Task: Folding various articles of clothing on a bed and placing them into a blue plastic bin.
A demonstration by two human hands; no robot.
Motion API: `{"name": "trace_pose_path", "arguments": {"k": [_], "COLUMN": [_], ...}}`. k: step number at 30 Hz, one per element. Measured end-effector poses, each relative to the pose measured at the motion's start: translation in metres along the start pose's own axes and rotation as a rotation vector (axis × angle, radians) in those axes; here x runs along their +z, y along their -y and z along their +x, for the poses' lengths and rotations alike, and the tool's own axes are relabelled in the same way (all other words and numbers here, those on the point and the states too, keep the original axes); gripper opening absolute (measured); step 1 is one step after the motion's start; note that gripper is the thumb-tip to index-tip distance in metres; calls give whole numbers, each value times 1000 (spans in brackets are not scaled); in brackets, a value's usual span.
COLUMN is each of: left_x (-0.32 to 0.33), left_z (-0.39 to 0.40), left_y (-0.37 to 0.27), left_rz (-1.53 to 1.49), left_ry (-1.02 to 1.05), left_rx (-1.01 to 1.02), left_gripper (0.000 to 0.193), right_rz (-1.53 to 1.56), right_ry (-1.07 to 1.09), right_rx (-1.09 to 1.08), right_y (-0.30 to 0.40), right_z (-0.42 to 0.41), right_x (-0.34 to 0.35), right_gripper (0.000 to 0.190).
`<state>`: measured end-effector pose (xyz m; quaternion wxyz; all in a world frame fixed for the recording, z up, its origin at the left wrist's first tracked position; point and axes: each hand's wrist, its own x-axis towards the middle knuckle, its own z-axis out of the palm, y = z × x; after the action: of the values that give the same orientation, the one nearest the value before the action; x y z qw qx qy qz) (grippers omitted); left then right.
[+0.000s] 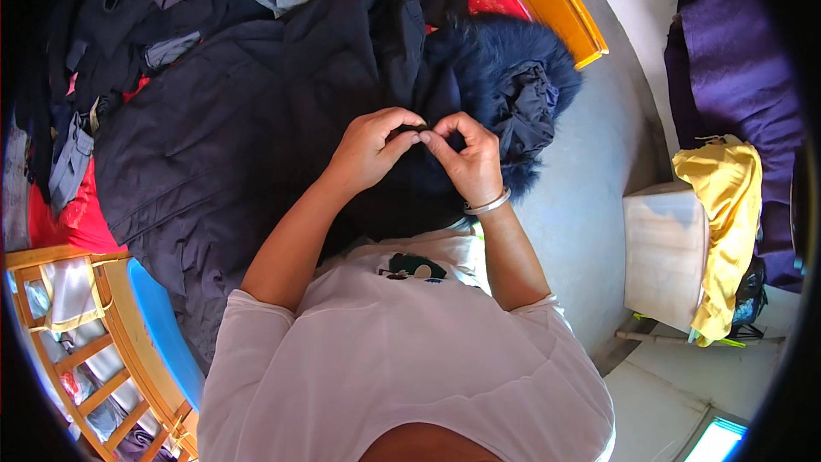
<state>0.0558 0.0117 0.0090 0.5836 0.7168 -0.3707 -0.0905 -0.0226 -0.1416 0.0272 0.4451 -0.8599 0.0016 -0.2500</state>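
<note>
A dark padded coat [256,109] is spread out in front of me, its hood at the right edged with dark blue fur [507,36]. Crumpled black lining [523,109] shows inside the fur. My left hand [375,141] pinches a small dark bit of the coat's front between thumb and forefinger. Close beside it, my right hand [468,154] pinches at the same spot, the thumbs almost touching. Whether the pinched part is a fastener or an edge of cloth cannot be made out. A silver bangle [489,203] circles my right wrist.
Dark clothes [122,32] are heaped behind and left of the coat over red fabric [80,205]. A yellow wooden board [545,0] rises at the upper right. To the right stands a pale box [664,250] under a yellow cloth [728,205]. A wooden rack [96,346] is at lower left.
</note>
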Motion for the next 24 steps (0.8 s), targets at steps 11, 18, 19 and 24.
{"name": "trace_pose_path", "arguments": {"k": [11, 18, 19, 24], "left_x": [2, 1, 0, -2], "left_z": [-2, 0, 0, -2], "left_y": [4, 6, 6, 6], "left_rz": [-14, -37, -34, -38], "left_ry": [25, 41, 40, 37], "left_rx": [-42, -22, -26, -24], "left_gripper": [15, 15, 14, 14], "right_rz": [-276, -254, -264, -273], "right_ry": [64, 53, 52, 65], "right_rx": [-180, -118, -132, -161], "right_y": [-1, -4, -2, -1], "right_z": [1, 4, 5, 6], "right_x": [-4, -2, -2, -1], "right_gripper": [10, 9, 8, 7]}}
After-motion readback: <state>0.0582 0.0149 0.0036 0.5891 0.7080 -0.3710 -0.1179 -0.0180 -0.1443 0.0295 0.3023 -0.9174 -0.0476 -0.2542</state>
